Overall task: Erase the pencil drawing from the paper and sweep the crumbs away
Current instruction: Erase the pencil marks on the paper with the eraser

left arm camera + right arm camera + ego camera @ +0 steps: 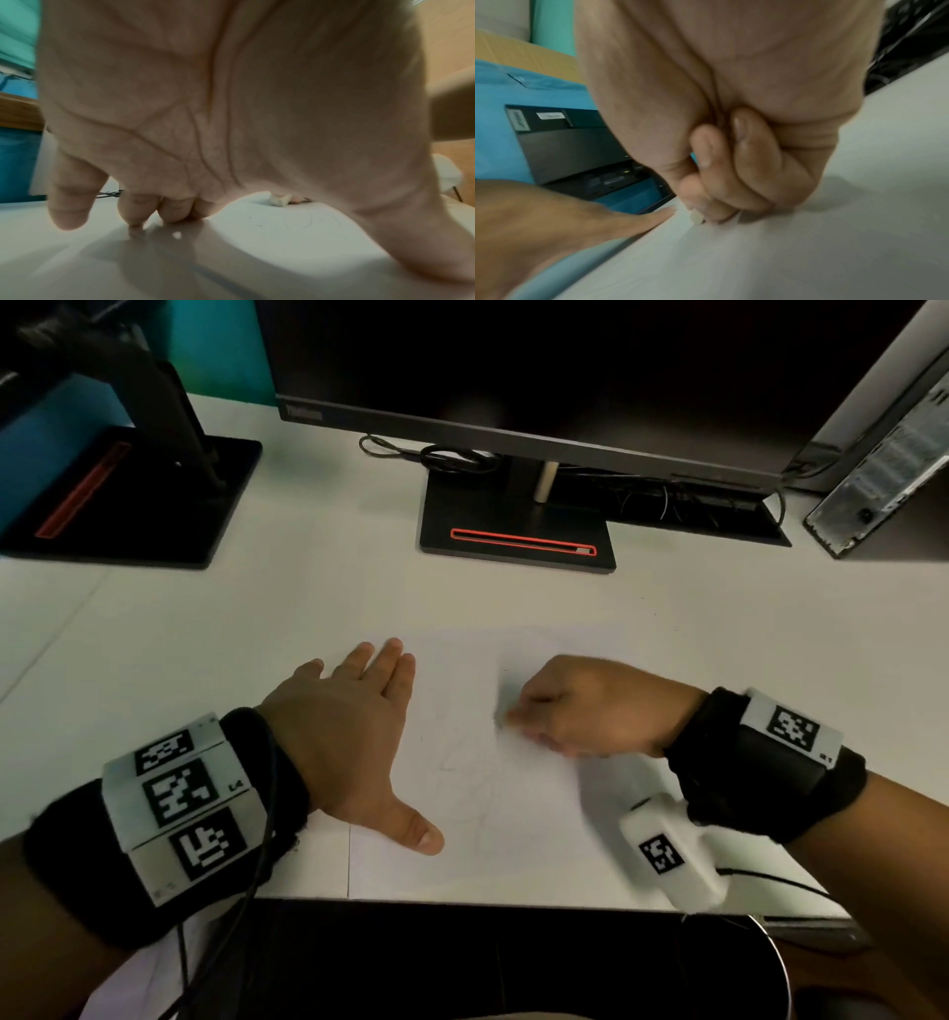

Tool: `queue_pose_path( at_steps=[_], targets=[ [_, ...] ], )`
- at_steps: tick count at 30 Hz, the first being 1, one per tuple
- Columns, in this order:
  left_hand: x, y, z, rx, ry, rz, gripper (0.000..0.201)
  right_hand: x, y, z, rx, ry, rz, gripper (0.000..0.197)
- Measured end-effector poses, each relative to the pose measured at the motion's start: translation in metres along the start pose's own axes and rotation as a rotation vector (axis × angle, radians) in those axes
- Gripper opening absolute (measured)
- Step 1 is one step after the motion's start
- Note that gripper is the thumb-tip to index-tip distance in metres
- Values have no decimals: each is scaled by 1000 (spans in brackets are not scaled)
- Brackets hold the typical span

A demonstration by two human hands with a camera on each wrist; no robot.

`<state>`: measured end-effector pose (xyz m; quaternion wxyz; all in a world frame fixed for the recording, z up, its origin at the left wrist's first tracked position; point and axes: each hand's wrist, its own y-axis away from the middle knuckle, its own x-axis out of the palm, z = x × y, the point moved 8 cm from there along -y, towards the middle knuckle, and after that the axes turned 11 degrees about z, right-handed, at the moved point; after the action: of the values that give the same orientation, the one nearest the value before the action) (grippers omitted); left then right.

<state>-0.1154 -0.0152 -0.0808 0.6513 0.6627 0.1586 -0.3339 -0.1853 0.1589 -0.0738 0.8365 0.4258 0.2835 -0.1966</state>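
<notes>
My left hand (354,731) lies flat on the white sheet of paper (513,814), fingers straight and together, thumb splayed out toward 5 o'clock, pinning the sheet's 9 o'clock side. In the left wrist view the fingertips (136,213) press on the surface and the palm arches above it.

My right hand (590,706) is curled and pinching a small white block eraser (279,200); its tip sits on the paper at about the sheet's 1 o'clock area. From the head view the eraser itself is hidden behind the fingers and blurred; in the right wrist view only a pale corner of it (696,218) pokes out under the fingertips (706,207), touching the sheet.

The faint grey pencil drawing (462,762) lies between my two hands, mid-sheet, thin looping lines, some running toward 6 o'clock. The lines show in the left wrist view too (308,221), just in front of the eraser. One small white crumb (177,235) lies near my left fingertips.

The paper lies on a white desk (205,618), its near edge along the desk's 6 o'clock edge. At 12 o'clock stands a black monitor (513,361) on a black base with a red slot (518,541); at 10 o'clock a second black stand (133,500); at 2 o'clock a grey computer case (888,469)
</notes>
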Motion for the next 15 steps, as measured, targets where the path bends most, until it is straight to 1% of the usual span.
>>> queue_pose_path(
  at_steps=[2,3,6,7,10,11,14,15],
  targets=[
    [0,1,-1,1,-4,-3,160,-11,2,-4,25,28,-72,47],
    [0,1,-1,1,-5,-3,159,-8,4,-1,12,53,-65,47],
    [0,1,0,-1,0,9,159,14,7,10,-51,77,57,50],
    [-1,1,0,-3,-1,10,159,13,7,8,-49,55,50,51],
    [0,1,-1,-5,-7,16,159,-6,8,-2,-6,43,-66,51],
    [0,1,-1,-7,-7,17,159,-3,9,2,-19,56,-56,50],
    [0,2,0,-14,-7,14,158,17,10,12,-73,98,73,51],
    [-1,1,0,-13,-8,11,159,14,11,9,-67,86,61,50]
  ],
)
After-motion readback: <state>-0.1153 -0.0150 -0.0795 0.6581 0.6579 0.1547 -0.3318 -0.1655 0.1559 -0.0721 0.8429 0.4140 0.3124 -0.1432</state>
